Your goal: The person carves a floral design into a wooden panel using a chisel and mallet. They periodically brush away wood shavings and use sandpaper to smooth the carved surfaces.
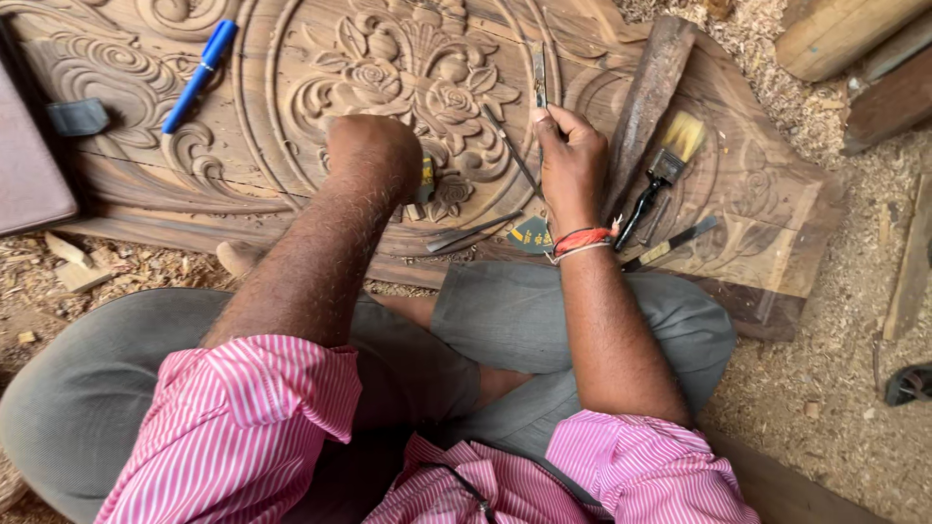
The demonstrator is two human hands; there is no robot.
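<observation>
A large carved wooden panel [291, 58] with floral relief lies on the ground in front of my crossed legs. My right hand [571, 160] pinches a thin metal chisel [539, 82] upright, its tip on the carving right of the central flowers. My left hand [374, 146] is bent down at the wrist onto the panel, knuckles up and fingers hidden beneath. A small yellow and black object [425, 182] shows just right of that hand; whether the hand holds it is unclear. A red thread band circles my right wrist.
A blue pen [199, 73] lies at the panel's upper left. A long wooden bar [646, 97], a paintbrush [670, 160] and loose chisels [471, 231] [670, 243] rest on the panel near my right hand. A dark case [29, 165] sits left; wood shavings [845, 291] cover the ground.
</observation>
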